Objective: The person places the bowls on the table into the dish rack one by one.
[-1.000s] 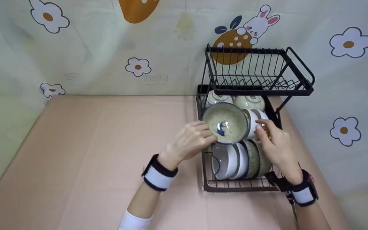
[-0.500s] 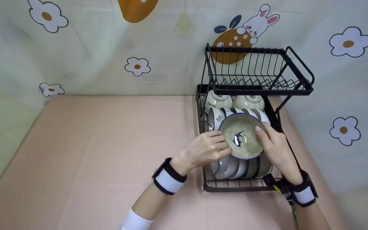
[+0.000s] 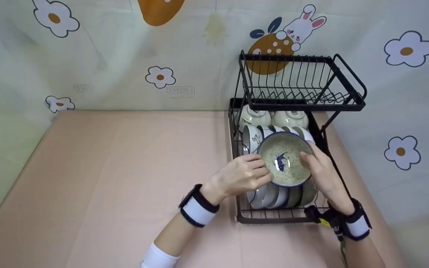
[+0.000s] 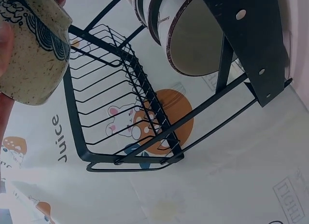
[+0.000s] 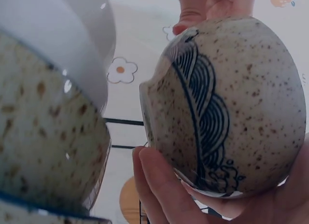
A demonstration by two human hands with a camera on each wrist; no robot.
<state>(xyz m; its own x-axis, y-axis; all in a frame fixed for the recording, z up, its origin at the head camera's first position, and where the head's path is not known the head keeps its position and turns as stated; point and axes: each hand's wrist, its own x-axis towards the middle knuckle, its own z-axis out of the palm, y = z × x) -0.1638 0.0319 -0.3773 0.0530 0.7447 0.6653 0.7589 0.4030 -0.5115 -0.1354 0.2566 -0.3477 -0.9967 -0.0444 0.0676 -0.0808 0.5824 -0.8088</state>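
A speckled bowl (image 3: 287, 167) with a blue rim and a blue fish painted inside is held above the dish rack, tilted so its inside faces the head camera. My left hand (image 3: 241, 174) pinches the bowl's left edge with curled fingers. On the right side, my right hand (image 3: 325, 176) grips it, thumb over the rim and fingers behind. A blue wave band on the bowl's outside (image 5: 251, 98) shows in the right wrist view, with right-hand fingers (image 5: 166, 190) under it. Behind and below it, several bowls (image 3: 266, 195) stand on edge in rows, partly hidden.
The black two-tier rack (image 3: 270, 220) stands on the pink table (image 3: 125, 178), its wire upper tier (image 3: 304, 107) overhanging the back. Two upturned bowls (image 3: 291, 119) sit beneath that tier. A patterned curtain (image 3: 117, 48) hangs behind.
The bowl has moved right and nearer to me, with my left hand still on it. My right hand, apart from it a second ago, now grips its right side.
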